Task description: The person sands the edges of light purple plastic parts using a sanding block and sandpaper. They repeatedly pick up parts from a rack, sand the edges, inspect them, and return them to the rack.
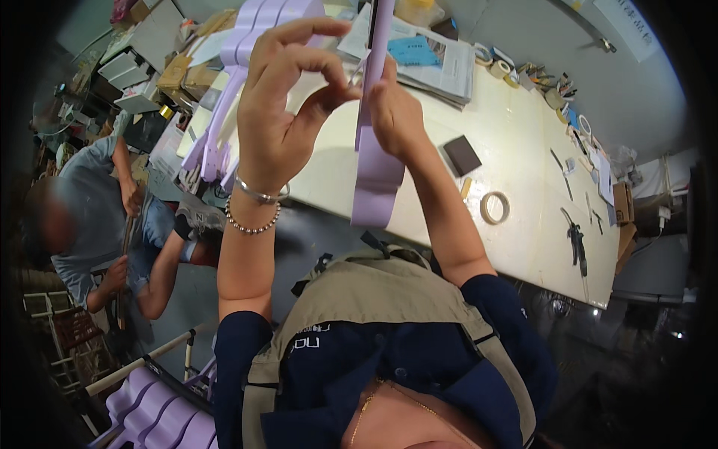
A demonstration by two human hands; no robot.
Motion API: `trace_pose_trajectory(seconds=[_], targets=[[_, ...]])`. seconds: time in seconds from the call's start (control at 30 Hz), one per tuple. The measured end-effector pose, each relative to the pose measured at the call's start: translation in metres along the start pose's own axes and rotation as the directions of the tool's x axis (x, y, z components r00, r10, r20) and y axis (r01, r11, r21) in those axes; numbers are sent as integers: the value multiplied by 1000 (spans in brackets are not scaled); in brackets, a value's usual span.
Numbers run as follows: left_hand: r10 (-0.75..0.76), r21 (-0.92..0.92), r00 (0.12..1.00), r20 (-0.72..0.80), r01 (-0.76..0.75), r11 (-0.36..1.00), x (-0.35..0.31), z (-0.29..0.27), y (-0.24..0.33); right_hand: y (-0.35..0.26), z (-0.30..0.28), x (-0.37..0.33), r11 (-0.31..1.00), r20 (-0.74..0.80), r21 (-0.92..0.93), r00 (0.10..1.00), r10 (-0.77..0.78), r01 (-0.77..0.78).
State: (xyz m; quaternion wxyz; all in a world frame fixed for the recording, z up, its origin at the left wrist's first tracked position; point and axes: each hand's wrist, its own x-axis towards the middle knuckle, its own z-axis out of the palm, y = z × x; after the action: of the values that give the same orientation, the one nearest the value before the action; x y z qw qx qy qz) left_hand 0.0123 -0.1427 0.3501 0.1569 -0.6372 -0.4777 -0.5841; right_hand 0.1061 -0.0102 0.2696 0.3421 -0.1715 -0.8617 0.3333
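Observation:
A long light-purple moulded part (378, 179) is held upright on edge over the table's near side. My right hand (398, 116) grips it from the right, with some fingers hidden behind it. On its left side, my left hand (280, 112) has thumb and index finger pinched together against the part's edge. A thin pale bit shows at those fingertips, too small to name. The other left fingers are curled and raised. More purple parts (273, 15) of similar colour stand in a row on the table, left of my left hand.
On the white table (516, 179) lie a dark block (462, 156), a tape roll (494, 207), a black-handled tool (576, 243) and a stack of papers (449, 71). Another person (112, 202) sits at the left holding a rod. Purple parts (153, 408) rest on a rack at lower left.

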Motion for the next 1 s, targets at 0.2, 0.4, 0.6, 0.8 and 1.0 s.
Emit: trace_pose_trajectory(seconds=[0.2,0.4,0.6,0.8,1.0], targets=[[-284,-365,957,63,287,886,-103,-18,45,29,-5,37,984,44,-1,984,175,-175],[-640,-550,768,7,538,639,-194,-41,82,47,-9,52,974,-292,38,935,-201,221],[-931,-947,328,-159,216,238,-261,-63,38,35,-60,44,767,442,586,896,-32,-262],[-865,-931,373,-334,12,365,-248,-185,-1,45,-63,42,640,639,688,703,-312,-342],[-610,-736,539,-582,-29,677,-233,-393,38,49,-80,45,643,570,749,649,-504,-158]])
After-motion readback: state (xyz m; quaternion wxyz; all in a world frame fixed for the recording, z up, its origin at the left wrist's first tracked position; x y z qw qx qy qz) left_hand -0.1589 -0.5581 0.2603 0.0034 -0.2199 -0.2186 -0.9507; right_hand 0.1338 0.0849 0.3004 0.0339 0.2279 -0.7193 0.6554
